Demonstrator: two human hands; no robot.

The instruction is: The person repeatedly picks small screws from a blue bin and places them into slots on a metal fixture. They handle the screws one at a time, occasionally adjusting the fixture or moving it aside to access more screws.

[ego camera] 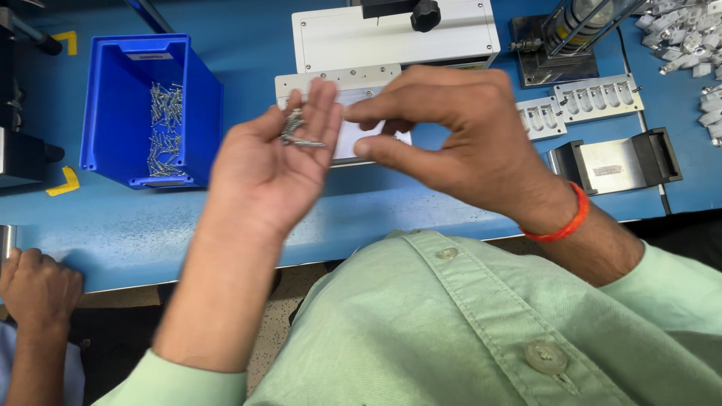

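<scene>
White plate (pixel 353 143) behind both hands.

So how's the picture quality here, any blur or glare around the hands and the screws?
Head view: even, soft lighting; the left hand and its small screws look slightly soft, the right hand likewise; mild sheen on the blue table; the screws in the blue bin stay distinguishable.

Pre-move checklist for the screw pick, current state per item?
1. Screws resting in the open left hand: ok.
2. Right hand thumb and forefinger close to the screws: ok.
3. A single screw pinched: cannot tell.
4. White plate behind the hands unobstructed: not ok, hands cover it.
5. Blue bin stocked with screws: ok.
6. Another person's hand away from the work: ok.
</scene>
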